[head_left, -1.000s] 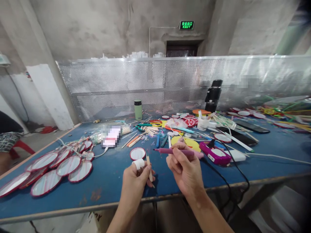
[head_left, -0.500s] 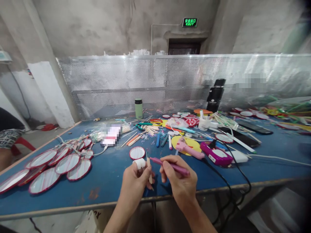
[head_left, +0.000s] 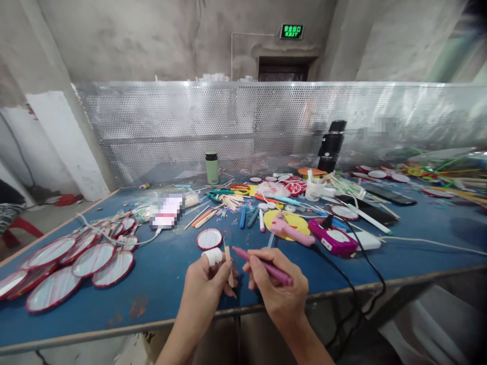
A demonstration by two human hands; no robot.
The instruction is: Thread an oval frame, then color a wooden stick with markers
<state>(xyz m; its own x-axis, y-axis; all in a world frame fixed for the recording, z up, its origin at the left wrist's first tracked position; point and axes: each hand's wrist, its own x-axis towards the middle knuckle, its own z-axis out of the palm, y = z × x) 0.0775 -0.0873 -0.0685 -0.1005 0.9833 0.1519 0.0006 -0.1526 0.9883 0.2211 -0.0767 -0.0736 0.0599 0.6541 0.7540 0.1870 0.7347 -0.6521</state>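
My left hand is closed on a flat wooden craft stick, held nearly upright between thumb and fingers. White wrapping covers part of its fingers. Another thin strip sticks up beside the craft stick, too small to name. In a writing grip, my right hand holds a pink marker pen, its tip pointing left, close to the stick's upper part with a small gap. Just beyond the left hand lies a round red-rimmed disc with a pale face.
Several red-rimmed discs pile up at left, by a phone on a cable. A pink glue gun, a purple device and black cords lie at right. Markers, sticks, a green bottle and a black flask stand or lie farther back.
The whole view has shifted slightly, so the scene sits farther left. The pen tip is a little farther from the stick. Both hands keep their grips.
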